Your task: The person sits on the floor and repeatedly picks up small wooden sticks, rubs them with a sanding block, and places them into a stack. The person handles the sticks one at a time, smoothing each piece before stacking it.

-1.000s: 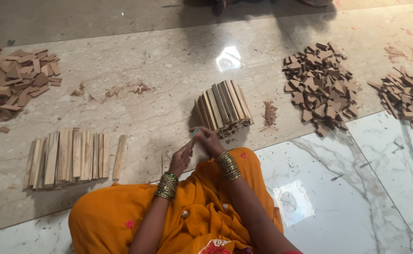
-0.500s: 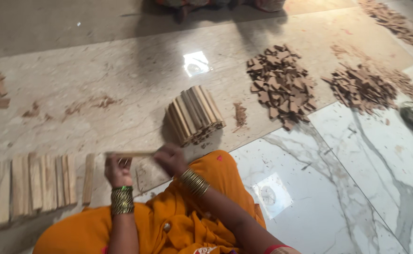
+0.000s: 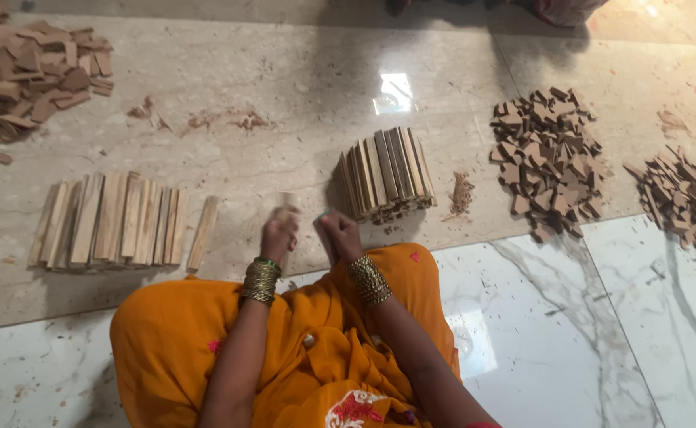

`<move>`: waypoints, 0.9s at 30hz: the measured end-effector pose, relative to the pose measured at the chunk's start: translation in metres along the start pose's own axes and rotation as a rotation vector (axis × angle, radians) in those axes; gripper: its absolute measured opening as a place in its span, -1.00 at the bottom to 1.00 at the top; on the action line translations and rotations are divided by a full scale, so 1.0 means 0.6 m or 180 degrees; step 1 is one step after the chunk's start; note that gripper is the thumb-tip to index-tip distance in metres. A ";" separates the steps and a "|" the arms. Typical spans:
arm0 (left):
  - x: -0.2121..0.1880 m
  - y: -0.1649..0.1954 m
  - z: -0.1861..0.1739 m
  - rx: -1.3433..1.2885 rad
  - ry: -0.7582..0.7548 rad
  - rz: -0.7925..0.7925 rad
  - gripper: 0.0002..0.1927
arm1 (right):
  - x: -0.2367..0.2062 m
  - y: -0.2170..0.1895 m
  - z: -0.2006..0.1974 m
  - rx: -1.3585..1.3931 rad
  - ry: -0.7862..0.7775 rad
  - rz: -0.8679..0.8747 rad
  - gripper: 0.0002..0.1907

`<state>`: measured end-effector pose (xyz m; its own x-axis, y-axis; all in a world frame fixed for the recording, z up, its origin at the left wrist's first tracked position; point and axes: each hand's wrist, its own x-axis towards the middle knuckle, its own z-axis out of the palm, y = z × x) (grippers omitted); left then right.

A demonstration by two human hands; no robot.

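Nearest, orange cloth (image 3: pixel 316 357) covers the lap on a white marble floor (image 3: pixel 570 317). Above it, the left hand (image 3: pixel 278 235) has its fingers wrapped round a pale flat wooden stick (image 3: pixel 287 208); the right hand (image 3: pixel 340 235) is beside it, fingers curled, grip unclear. Beyond stands a bundle of wooden sticks (image 3: pixel 387 174); left of it lies a row of pale slats (image 3: pixel 114 220), right of it heaps of brown wood chips (image 3: pixel 546 158).

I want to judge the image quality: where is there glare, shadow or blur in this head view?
Head view: a bright window glare sits on the stone floor behind the upright bundle of wooden strips; a soft shadow falls left of that bundle; the left hand and the wooden piece it grips are motion-blurred; the right hand is sharper; the far chip piles stay clear.
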<state>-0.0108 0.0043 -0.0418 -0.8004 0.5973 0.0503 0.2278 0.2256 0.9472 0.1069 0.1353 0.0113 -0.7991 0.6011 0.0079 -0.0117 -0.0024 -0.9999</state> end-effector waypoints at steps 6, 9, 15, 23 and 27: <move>-0.037 0.010 0.032 0.1782 -0.0190 0.1326 -0.66 | 0.008 -0.005 -0.022 -0.0375 0.0255 -0.0268 -0.63; -0.042 0.025 0.013 0.1984 -0.0823 0.1209 -0.65 | 0.010 -0.014 -0.042 -0.0088 0.0004 0.0814 -0.55; -0.046 0.046 -0.005 0.2138 -0.0536 0.1291 -0.67 | 0.009 -0.030 -0.034 -0.0362 -0.0235 0.0976 -0.53; -0.042 0.059 -0.020 0.2033 -0.0438 0.0663 -0.70 | 0.003 -0.013 -0.007 -0.0652 -0.0261 0.0881 -0.57; -0.045 0.059 -0.021 0.1956 -0.0494 0.0517 -0.73 | 0.019 -0.021 -0.043 -0.0120 0.0162 0.1406 -0.53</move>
<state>0.0118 -0.0133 -0.0056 -0.6503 0.7546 0.0876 0.6513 0.4944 0.5756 0.1134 0.1627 0.0239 -0.6918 0.5876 -0.4197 0.3469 -0.2393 -0.9069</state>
